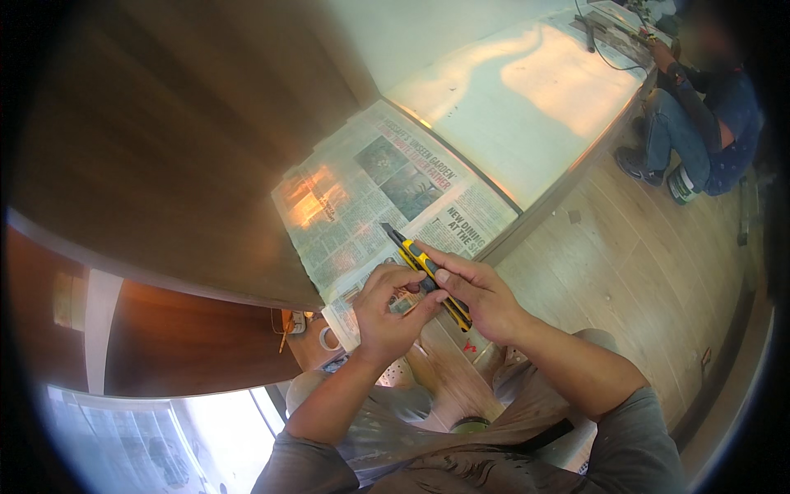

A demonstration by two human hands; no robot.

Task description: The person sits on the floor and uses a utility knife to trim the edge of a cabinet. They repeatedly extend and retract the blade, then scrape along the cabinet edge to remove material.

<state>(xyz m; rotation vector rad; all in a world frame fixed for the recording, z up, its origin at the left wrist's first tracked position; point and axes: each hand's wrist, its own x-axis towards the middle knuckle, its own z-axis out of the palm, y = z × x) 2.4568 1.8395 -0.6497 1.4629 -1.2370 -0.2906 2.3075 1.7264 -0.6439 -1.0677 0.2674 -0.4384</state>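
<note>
One smooth, brown wood-grain panel is rising at left, one round, white tape ring is resting near its lower edge, and thin newspaper bearing two dark photographs is lying flat. The left hand is pinching, thumb and forefinger, one yellow-and-black utility knife slanting above the newspaper; the right hand is gripping its body between thumb and fingers. Rightward, one glossy white slab is gleaming and one co-worker is sitting low, knees bent

Pale wall, wood-plank floor
</note>
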